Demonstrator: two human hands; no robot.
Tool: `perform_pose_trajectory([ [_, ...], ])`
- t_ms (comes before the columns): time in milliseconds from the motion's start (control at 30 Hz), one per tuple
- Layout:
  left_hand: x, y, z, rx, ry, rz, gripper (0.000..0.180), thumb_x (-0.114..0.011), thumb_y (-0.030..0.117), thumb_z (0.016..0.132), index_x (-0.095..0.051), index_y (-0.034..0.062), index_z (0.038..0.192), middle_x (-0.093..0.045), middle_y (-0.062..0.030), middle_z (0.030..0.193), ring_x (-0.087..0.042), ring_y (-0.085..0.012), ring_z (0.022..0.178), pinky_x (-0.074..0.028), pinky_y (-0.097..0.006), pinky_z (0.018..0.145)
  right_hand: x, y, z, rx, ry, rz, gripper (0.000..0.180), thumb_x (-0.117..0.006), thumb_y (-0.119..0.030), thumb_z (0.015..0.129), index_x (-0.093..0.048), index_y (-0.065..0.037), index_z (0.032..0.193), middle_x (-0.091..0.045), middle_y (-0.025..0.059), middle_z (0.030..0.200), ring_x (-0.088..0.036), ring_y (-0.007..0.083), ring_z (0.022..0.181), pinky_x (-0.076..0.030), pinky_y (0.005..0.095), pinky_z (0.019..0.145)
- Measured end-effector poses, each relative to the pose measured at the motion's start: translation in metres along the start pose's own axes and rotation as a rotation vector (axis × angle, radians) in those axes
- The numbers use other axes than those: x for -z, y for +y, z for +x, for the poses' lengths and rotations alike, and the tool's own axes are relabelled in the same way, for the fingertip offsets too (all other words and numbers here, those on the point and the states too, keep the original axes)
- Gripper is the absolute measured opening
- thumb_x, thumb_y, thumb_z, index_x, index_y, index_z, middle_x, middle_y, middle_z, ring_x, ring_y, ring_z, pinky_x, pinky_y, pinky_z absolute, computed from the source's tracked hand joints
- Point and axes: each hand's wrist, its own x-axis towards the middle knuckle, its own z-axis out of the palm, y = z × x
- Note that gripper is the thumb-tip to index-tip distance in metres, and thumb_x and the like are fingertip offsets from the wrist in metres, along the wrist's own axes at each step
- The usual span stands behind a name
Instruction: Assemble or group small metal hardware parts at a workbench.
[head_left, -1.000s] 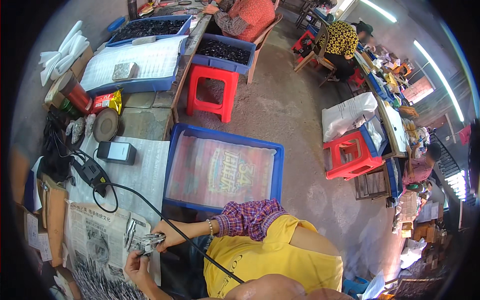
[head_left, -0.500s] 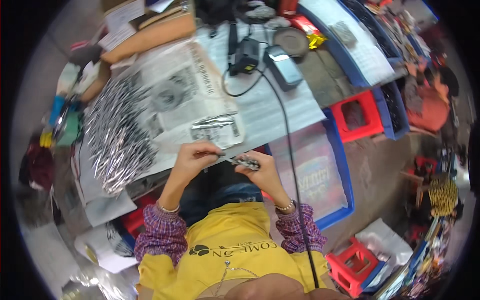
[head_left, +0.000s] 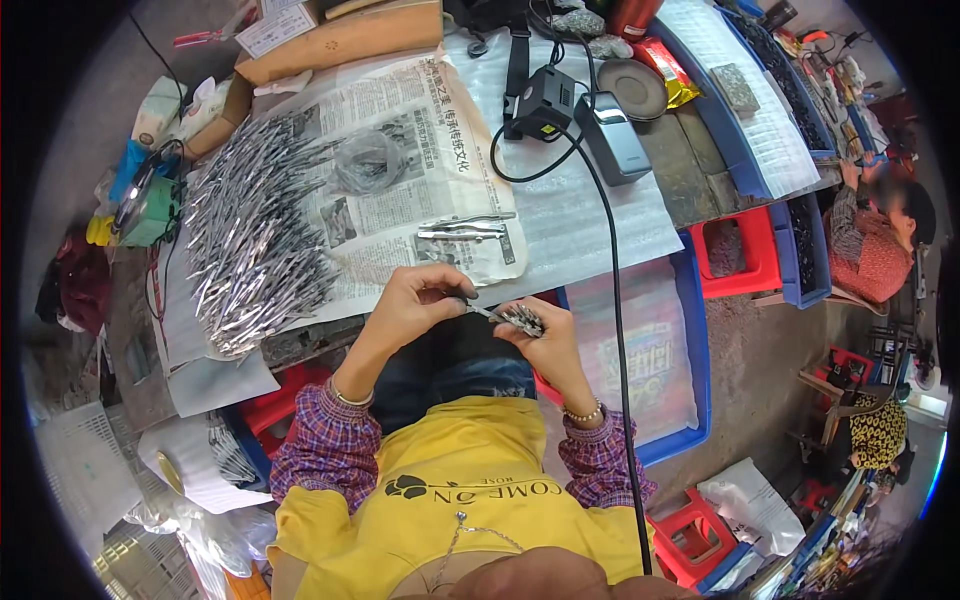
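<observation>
My right hand (head_left: 558, 350) is closed around a bunch of small silvery metal pieces (head_left: 522, 319), in front of the table's near edge. Thumb and fingers of my left hand (head_left: 420, 303) pinch the end of a slim metal piece (head_left: 481, 311), whose other end reaches to the bunch. To the left, a large heap of slender metal pieces (head_left: 255, 245) covers part of a newspaper (head_left: 390, 255). Several similar pieces (head_left: 465, 229) lie together on the paper, just beyond my hands. What the pieces belong to cannot be made out.
A clear plastic coil (head_left: 368, 160) rests on the newspaper. Beyond are a black device (head_left: 545, 100), a grey box (head_left: 613, 140) and a round dish (head_left: 630, 88). A black cable (head_left: 618, 330) runs down past my right arm. Blue tray (head_left: 705, 380) and red stool (head_left: 740, 255) stand right; another person sits beyond.
The whole view has shifted, so the table and my hands sit slightly farther right. A slim piece now spans between my left fingertips and the bunch, where a gap showed before.
</observation>
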Motion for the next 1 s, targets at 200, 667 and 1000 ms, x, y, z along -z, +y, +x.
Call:
perform_pose_trajectory([
  [200,0.000,-0.005,-0.002,-0.061,0.012,0.114,0.014,-0.059,-0.010,0.069,-0.059,-0.0026,0.080,-0.059,-0.0014,0.074,-0.054,-0.0069,0.064,-0.044,-0.021,0.058,-0.001,-0.010,-0.002,0.181,0.011,-0.250,0.023,-0.067,0.002,0.063,-0.063,-0.002,0.085,-0.059,0.0090,0.070,-0.059,0.0223,0.060,-0.044,0.0281,0.054],
  [667,-0.024,-0.011,-0.014,-0.454,0.278,0.679,0.017,-0.056,-0.011,0.067,-0.058,-0.0004,0.081,-0.058,-0.0053,0.072,-0.055,-0.0137,0.064,-0.041,-0.024,0.057,-0.012,0.005,-0.002,0.137,0.051,-0.228,0.019,-0.062,0.002,0.063,-0.064,-0.003,0.081,-0.057,0.0091,0.067,-0.057,0.0267,0.059,-0.042,0.0326,0.051],
  [1000,0.004,-0.023,-0.007,-0.101,0.156,0.164,0.008,-0.059,0.002,0.081,-0.059,-0.0014,0.088,-0.056,0.0017,0.072,-0.047,-0.0017,0.063,-0.038,-0.017,0.054,-0.006,0.007,-0.002,-0.059,0.016,-0.025,0.016,-0.070,-0.004,0.067,-0.063,0.001,0.081,-0.060,0.0120,0.066,-0.053,0.0149,0.055,-0.041,0.0276,0.052],
])
